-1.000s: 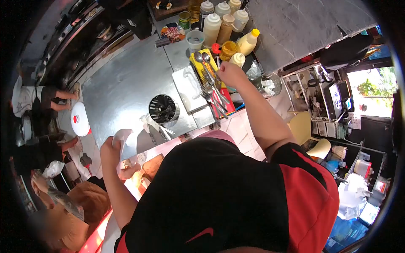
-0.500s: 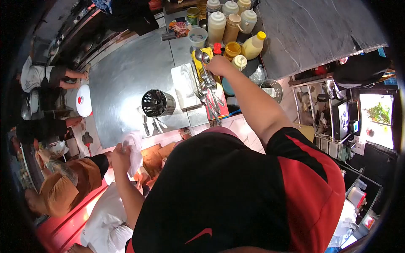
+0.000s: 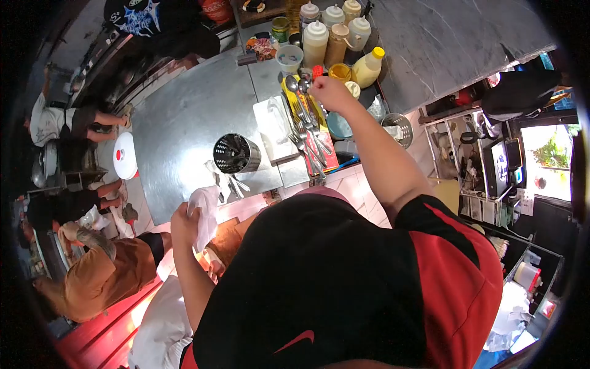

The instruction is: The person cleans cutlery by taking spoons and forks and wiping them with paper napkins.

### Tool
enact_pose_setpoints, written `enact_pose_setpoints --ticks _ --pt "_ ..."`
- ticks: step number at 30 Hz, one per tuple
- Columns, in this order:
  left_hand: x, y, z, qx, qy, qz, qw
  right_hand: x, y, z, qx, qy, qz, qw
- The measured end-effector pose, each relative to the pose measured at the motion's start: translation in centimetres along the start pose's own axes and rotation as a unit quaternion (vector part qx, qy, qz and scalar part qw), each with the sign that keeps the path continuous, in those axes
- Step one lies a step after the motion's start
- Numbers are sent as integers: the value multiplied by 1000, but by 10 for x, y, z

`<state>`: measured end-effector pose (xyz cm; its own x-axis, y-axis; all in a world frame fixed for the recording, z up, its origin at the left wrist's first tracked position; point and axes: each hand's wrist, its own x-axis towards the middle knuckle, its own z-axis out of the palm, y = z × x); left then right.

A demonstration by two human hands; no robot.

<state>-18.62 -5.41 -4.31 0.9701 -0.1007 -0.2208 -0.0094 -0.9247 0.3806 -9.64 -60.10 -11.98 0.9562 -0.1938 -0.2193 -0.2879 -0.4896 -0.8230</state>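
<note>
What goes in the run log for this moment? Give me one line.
left hand: holding white sheet | right hand: at spoons, grip unclear | basket: on table

The left hand (image 3: pixel 185 222) hides part of the white sheet (image 3: pixel 207 211), its material unclear.

Bright window (image 3: pixel 551 149), dark wall (image 3: pixel 548 229) beneath — grey veined countertop (image 3: pixel 445 52) — pale tiled floor (image 3: pixel 357 195).
</note>
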Motion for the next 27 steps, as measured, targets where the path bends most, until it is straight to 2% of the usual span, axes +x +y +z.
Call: enact_pose_setpoints --ticks 4,6,8,10,11,14,15,20,23,27 --pt "10 -15 -4 -17 -14 8 1000 -54 3 1 204 -37 14 978" --pt "16 -21 -6 -41 -23 5 999 -96 -2 13 135 -39 24 990" --pt "23 -14 -15 -61 -27 7 998 -125 18 43 -52 36 -39 997" --pt "30 -12 -23 -87 -33 6 996 -149 14 66 -36 19 39 998" --pt "34 -12 -24 -99 -35 6 994 -156 16 77 -95 52 28 994" --pt "56 -32 -18 -77 -36 66 994 -161 -1 93 -167 57 97 979" --pt "61 -32 -18 -91 -49 55 993 -161 -16 93 -194 55 117 972" --pt "80 -26 -23 -125 -100 42 986 -141 -11 104 -231 70 117 963" --pt "80 -17 -36 -99 -82 85 988 -135 -14 103 -224 74 126 964" --pt "78 -10 -53 -102 -70 78 989 -136 -23 94 -231 87 129 960"
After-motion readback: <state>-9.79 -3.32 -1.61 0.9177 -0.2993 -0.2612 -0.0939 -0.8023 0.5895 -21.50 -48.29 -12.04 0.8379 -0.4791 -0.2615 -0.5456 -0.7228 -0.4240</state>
